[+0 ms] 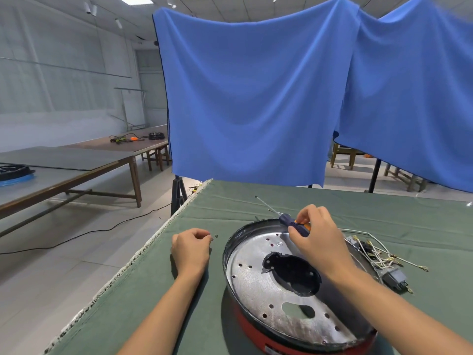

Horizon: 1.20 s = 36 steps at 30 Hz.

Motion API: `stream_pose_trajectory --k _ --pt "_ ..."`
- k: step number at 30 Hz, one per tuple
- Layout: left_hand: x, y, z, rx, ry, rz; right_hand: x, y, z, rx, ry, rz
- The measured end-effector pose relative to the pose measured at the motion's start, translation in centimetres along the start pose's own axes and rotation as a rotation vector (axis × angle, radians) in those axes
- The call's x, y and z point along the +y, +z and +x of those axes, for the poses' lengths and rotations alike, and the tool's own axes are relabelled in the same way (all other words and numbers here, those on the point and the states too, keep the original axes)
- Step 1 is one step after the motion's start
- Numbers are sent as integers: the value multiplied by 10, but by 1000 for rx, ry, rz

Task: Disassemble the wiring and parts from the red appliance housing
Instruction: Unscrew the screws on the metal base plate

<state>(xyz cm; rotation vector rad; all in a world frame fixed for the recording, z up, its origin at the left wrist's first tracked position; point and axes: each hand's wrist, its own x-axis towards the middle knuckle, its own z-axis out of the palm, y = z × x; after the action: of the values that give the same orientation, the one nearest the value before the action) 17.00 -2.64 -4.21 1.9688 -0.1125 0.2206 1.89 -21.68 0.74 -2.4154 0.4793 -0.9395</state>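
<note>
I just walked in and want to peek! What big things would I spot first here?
First, the huge blue cloth hanging like a curtain behind the green-covered table. Next, the round red appliance housing with its shiny holed metal plate, lying near the table's front. Above it the right hand grips a screwdriver, the left hand rests curled on the cloth, and a tangle of wires lies to the right.
</note>
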Motion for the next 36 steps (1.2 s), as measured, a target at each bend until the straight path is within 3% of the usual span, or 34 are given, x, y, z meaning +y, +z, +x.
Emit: stream_pose_trajectory --k 8,18,21,25,31,36 --pt "6 5 1 -10 -8 309 0 0 -1 -63 -2 -16" --pt "4 4 3 -58 -19 428 1 1 -1 -98 20 -53" --pt "10 3 -6 -5 104 392 2 2 2 -94 21 -43" --pt "40 0 -25 18 323 117 2 1 3 -69 38 3" --pt "79 -10 -30 -33 352 79 5 -7 4 30 107 92" --pt "107 7 -60 -216 430 167 -1 -10 6 87 166 210"
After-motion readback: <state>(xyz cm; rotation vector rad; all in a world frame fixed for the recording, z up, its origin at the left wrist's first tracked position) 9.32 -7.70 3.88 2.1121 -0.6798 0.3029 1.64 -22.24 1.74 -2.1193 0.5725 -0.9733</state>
